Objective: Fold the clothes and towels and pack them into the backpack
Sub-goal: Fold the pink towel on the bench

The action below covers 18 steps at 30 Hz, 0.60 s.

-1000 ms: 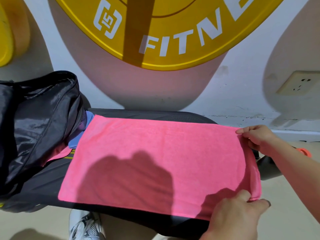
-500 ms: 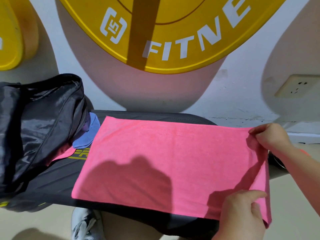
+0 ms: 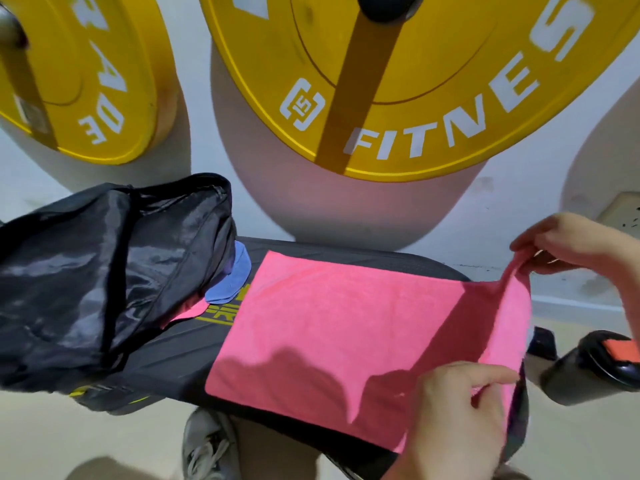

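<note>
**Pink towel: right end up, fold pending**

Pink towel [image 3: 346, 334] spread flat over the right part of the black desk [image 3: 180, 358], right end raised off the surface. Far right corner pinched in the right hand [image 3: 568, 244], thumb and fingers closed on the cloth. Near right corner gripped by the left hand [image 3: 457, 410], fingers curled round the edge. Black backpack [image 3: 104, 278] lying on the left end of the desk, mouth open toward the towel, near it but apart. Blue cloth [image 3: 232, 282] and a bit of pink cloth [image 3: 188, 311] poking out of the mouth (apparently packed already). Yellow weight plates [image 3: 415, 98] against the wall behind.

Likely step: carrying the raised end leftward to halve the towel.

Possible trouble from here:
- Mismatched corners and a skewed fold, from one hand travelling ahead of the other.
- Flat half dragged or bunched, from pulling upward instead of across; desk padding probably smooth, so little hold on the cloth.
- Slide off toward the floor, with the near edge lying close to the desk front.
- Overshoot onto the blue cloth, from carrying too far left.
</note>
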Tool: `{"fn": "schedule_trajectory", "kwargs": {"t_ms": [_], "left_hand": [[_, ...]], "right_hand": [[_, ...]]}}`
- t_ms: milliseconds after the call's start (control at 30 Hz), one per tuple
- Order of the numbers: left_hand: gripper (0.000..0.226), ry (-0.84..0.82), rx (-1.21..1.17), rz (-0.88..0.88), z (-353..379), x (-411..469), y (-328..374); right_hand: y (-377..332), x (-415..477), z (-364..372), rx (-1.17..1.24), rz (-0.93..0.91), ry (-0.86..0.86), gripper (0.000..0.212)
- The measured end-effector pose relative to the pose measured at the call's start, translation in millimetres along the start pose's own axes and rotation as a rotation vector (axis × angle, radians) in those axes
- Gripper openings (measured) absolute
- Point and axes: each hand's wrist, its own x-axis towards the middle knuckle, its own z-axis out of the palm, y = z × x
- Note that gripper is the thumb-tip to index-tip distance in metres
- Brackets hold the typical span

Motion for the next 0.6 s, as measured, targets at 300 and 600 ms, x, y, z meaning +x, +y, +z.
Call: {"fn": "schedule_trajectory", "kwargs": {"t_ms": [300,600], "left_hand": [[0.042,0.216,0.052,-0.088,-136,-22,-52],[0.056,0.432,0.126,-0.375,-221,-46,-131]], "right_hand": [[-127,-12,116,-0.483,-0.665,0.066,0.006],[-180,37,267,-0.027,-0.583,-0.103,0.020]]}}
